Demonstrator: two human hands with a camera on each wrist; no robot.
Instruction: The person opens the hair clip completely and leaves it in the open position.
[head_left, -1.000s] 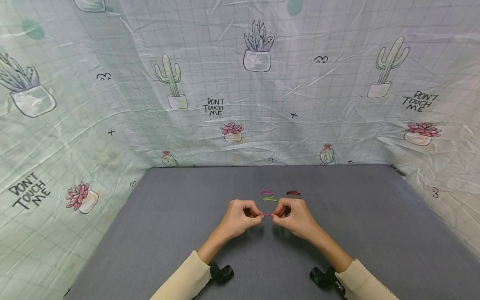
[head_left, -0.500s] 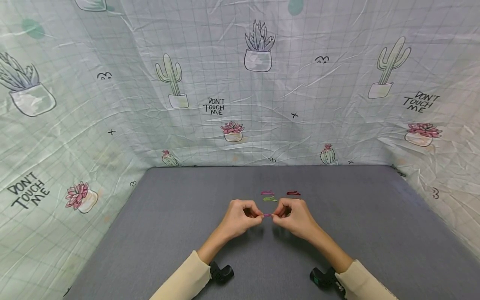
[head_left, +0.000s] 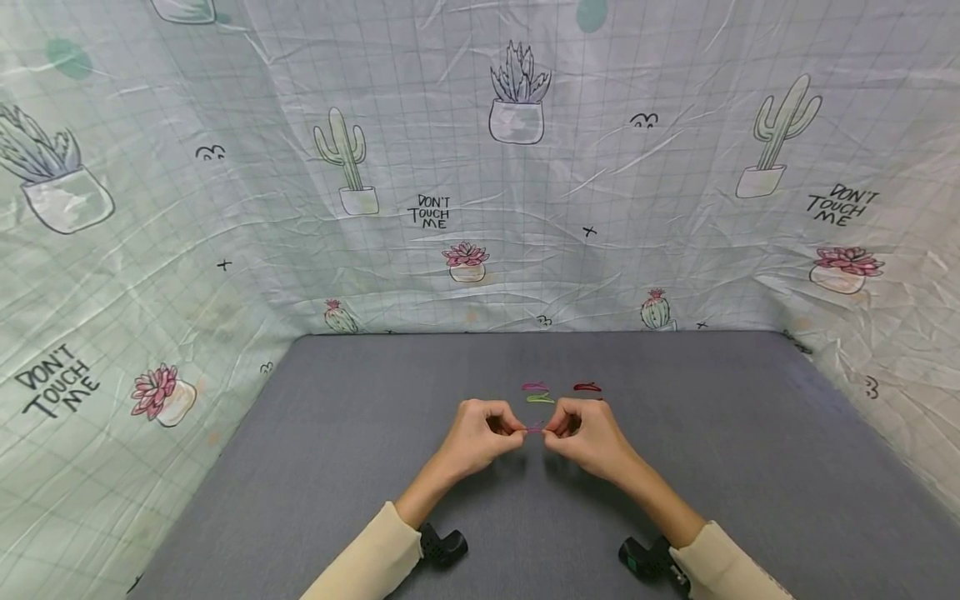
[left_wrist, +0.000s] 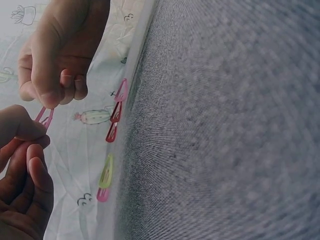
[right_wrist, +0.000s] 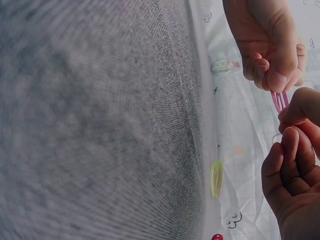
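My left hand (head_left: 480, 435) and right hand (head_left: 588, 433) meet over the middle of the grey table, each with thumb and index finger pinching one end of a pinkish-purple snap hair clip (head_left: 535, 429). In the left wrist view the clip (left_wrist: 48, 117) spans the gap between both hands' fingertips, and its slotted middle shows. The right wrist view also has this clip (right_wrist: 280, 102), its ends hidden under the fingers. Beyond the hands lie a pink hair clip (head_left: 535, 386), a green hair clip (head_left: 539, 398) and a red hair clip (head_left: 587, 386).
Behind my right hand more clips show in the left wrist view: a dark red clip (left_wrist: 111, 132) and another pink clip (left_wrist: 121, 90). A cactus-printed sheet (head_left: 480, 167) surrounds the grey table (head_left: 375, 400) at the back and sides.
Both hands stay almost in place. The clip between them looked like a flat bar before; now a thin strip shows raised above it.
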